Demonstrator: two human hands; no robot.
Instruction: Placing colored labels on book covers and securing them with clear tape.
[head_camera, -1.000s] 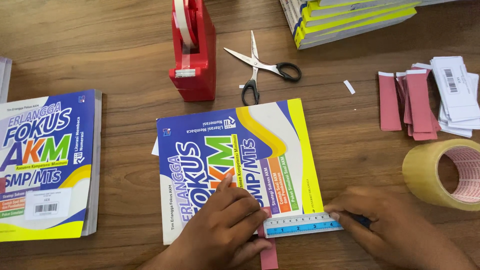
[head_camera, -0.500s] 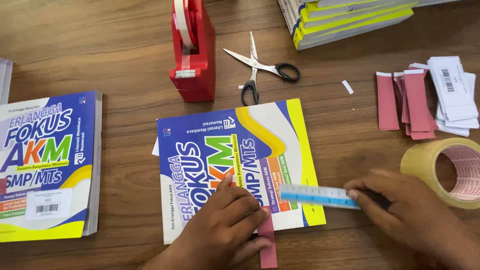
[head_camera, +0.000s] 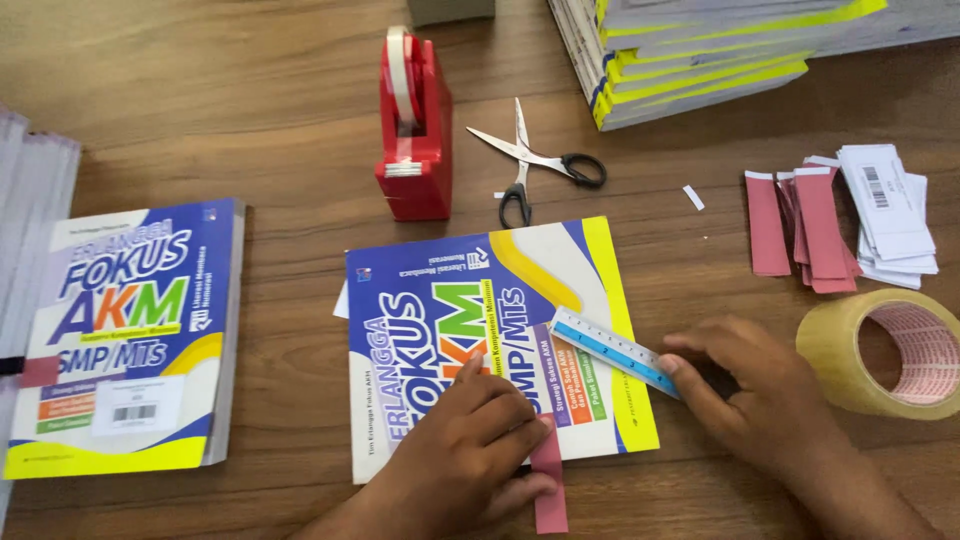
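The left hand (head_camera: 470, 455) lies flat, fingers together, pressing a red paper strip (head_camera: 548, 480) onto the workbook (head_camera: 480, 330) at table centre. The right hand (head_camera: 760, 395) pinches a blue ruler (head_camera: 610, 350) lying diagonally across the cover. A packing-tape roll (head_camera: 885, 355) sits just right; scissors (head_camera: 530, 165) and a red tape dispenser (head_camera: 412, 130) lie beyond.

Book cover (head_camera: 470, 330): blue, yellow band, white corner. Ruler (head_camera: 612, 351): pale blue; paper strip (head_camera: 548, 482): dull red (matching the strips (head_camera: 800, 225) nearby). Tape dispenser (head_camera: 413, 135): red.

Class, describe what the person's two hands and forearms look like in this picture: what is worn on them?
Both the left hand and the right hand are bare: no gloves, rings, watch or bracelets show. No sleeve reaches the visible forearms, which run out of the frame at the bottom.
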